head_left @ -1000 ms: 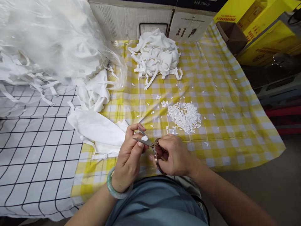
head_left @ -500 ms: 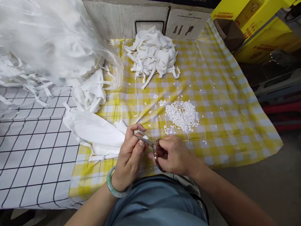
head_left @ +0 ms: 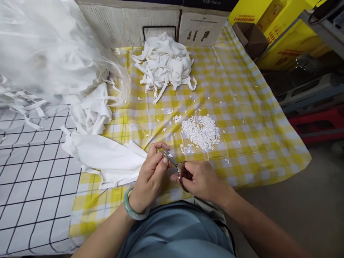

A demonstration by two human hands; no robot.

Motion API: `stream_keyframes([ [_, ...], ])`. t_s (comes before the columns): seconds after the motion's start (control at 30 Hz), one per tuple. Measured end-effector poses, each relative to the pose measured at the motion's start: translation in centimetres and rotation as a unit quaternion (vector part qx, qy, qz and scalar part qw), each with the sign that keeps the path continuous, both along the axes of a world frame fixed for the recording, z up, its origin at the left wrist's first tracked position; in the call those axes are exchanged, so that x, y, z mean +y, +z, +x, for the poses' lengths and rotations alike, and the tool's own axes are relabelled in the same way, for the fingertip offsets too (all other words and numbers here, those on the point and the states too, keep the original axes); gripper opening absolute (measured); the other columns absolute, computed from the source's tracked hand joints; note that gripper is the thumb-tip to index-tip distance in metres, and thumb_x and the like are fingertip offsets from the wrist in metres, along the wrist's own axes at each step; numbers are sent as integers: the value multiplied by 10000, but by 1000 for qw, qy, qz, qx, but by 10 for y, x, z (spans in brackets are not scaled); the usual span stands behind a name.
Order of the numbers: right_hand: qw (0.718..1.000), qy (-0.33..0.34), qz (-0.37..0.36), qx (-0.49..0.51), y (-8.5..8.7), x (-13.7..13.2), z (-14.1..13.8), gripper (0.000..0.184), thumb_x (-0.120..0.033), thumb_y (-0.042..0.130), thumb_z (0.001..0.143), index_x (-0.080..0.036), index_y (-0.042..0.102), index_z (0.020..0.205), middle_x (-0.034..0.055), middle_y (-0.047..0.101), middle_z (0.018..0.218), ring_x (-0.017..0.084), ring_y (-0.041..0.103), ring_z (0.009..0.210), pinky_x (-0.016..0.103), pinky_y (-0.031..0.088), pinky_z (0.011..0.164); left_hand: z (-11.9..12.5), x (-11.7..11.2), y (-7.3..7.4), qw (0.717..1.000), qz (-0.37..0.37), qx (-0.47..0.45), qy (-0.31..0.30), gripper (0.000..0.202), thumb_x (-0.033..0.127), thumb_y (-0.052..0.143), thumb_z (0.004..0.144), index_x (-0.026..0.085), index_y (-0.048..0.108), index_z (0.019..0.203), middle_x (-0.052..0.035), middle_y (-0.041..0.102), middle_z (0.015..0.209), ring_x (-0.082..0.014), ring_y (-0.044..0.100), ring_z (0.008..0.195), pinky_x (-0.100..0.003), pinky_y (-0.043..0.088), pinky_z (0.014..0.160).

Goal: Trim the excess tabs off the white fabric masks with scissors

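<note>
My left hand [head_left: 152, 173], with a green bangle at its wrist, is closed on the end of a white strapped garment [head_left: 107, 152]. The rest of that garment lies across the cloth to the left. My right hand [head_left: 204, 181] has its fingers through the handles of a pair of scissors [head_left: 176, 163]. The blades lie at the left fingertips, nearly closed, with a small white bit between or beside them. Beyond the hands is a heap of small white clippings [head_left: 201, 132], with stray ones scattered around it.
A pile of white strapped garments [head_left: 166, 66] lies at the back, before a cardboard box [head_left: 129, 25]. A clear plastic bag [head_left: 53, 46] of white garments fills the back left. The yellow checked tablecloth [head_left: 258, 143] ends at the right, near a brown open box [head_left: 249, 37].
The scissor blades have come closer together at the left fingertips. The whole view has shifted slightly, so the table's things appear further left.
</note>
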State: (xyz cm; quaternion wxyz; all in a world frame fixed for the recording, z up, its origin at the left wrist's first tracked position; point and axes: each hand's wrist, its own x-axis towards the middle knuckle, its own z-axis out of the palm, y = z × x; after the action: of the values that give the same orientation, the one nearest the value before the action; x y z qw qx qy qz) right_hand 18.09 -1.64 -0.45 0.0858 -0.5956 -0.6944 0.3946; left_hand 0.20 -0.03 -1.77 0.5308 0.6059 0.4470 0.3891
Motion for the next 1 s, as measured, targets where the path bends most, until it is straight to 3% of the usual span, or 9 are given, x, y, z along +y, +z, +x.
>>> stream_keyframes([
  [0.17, 1000, -2, -1, -4, 4, 0, -4, 441, -553, 729, 714, -191, 491, 626, -34, 573, 575, 90, 437, 520, 234, 246, 531, -2, -2, 1, 1000, -4, -26, -11, 283, 158, 352, 988, 182, 533, 771, -73, 454, 1081, -203, 441, 1096, -334, 378, 974],
  [0.43, 1000, -1, 15, -3, 4, 1, -5, 436, -538, 734, 709, -191, 486, 620, -37, 550, 570, 85, 417, 515, 236, 236, 528, -4, -3, 1, 999, 9, -47, -20, 278, 147, 365, 990, 192, 537, 776, -68, 457, 1063, -188, 428, 1088, -294, 405, 917],
  [0.63, 1000, -5, 5, 13, 6, 4, -8, 417, -508, 745, 707, -186, 497, 614, -41, 531, 552, 84, 424, 514, 228, 246, 530, -3, -3, 0, 999, 4, -39, -29, 281, 181, 380, 1003, 189, 557, 784, -70, 483, 1053, -209, 451, 1108, -354, 384, 989],
  [1.0, 1000, -5, -13, 25, 3, 5, -7, 400, -490, 720, 739, -187, 500, 600, -37, 529, 530, 82, 411, 488, 223, 243, 507, -5, -3, -2, 1000, 4, -21, -19, 310, 245, 398, 1008, 193, 552, 743, -86, 494, 1049, -220, 454, 1109, -344, 418, 958],
])
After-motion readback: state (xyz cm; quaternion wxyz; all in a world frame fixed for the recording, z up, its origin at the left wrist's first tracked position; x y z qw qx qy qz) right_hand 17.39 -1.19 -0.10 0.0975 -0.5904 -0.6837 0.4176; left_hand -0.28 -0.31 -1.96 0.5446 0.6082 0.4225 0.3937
